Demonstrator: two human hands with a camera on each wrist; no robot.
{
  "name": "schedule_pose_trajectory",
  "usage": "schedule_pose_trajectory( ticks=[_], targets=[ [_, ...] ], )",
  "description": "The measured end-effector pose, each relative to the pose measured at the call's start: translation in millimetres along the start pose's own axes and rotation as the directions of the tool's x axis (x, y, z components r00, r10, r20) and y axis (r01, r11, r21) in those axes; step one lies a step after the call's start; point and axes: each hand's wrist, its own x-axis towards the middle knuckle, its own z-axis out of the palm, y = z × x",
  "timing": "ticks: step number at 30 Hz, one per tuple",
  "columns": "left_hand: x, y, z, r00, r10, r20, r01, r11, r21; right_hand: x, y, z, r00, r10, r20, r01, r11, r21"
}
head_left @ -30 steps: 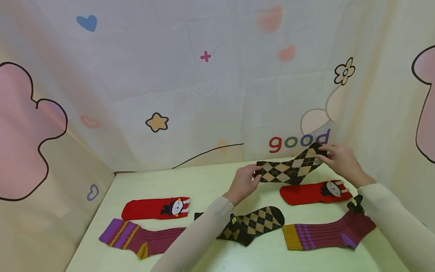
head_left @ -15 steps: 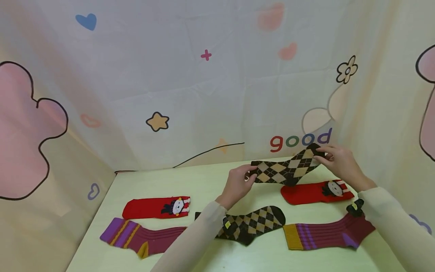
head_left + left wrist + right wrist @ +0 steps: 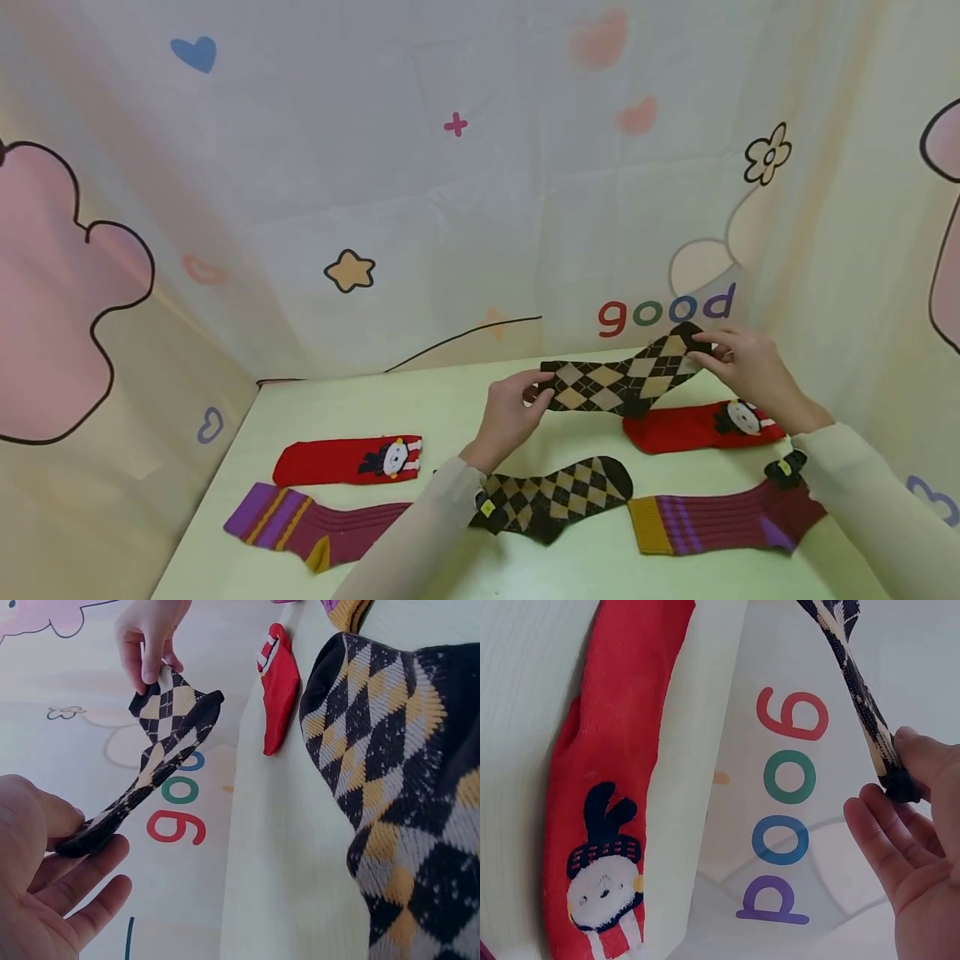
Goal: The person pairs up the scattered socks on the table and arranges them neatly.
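An argyle sock point(image 3: 600, 385) in black, tan and grey is stretched between both hands above the back right of the table. My left hand point(image 3: 510, 412) pinches its cuff; in the left wrist view that black cuff lies between thumb and fingers. At the other end, my right hand point(image 3: 750, 367) pinches the dark toe, which the right wrist view shows side-on. Below the held sock lies a red sock point(image 3: 675, 429) with a cartoon face. A second argyle sock point(image 3: 558, 498) lies nearer the front, partly covered by the left sleeve.
Another red sock point(image 3: 345, 461) lies at the left of the table point(image 3: 525, 575). In front of it a purple striped sock point(image 3: 352, 529) runs under the left sleeve. A second purple sock point(image 3: 712, 523) lies at the right. A printed curtain point(image 3: 450, 208) hangs behind.
The left hand has moved left and slightly down with the sock's cuff. The right hand, keeping its pinch on the toe, has shifted only slightly, and the held sock hangs a bit lower.
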Motion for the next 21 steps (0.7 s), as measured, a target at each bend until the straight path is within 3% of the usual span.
schedule_pose_trajectory(
  ticks=[21],
  targets=[
    [-26.7,-6.1,-30.3,0.996,-0.082,-0.038,0.080,0.995,-0.056,-4.9,-32.5,2.2,1.000,0.006,0.024,-0.007,0.999,0.052]
  ],
)
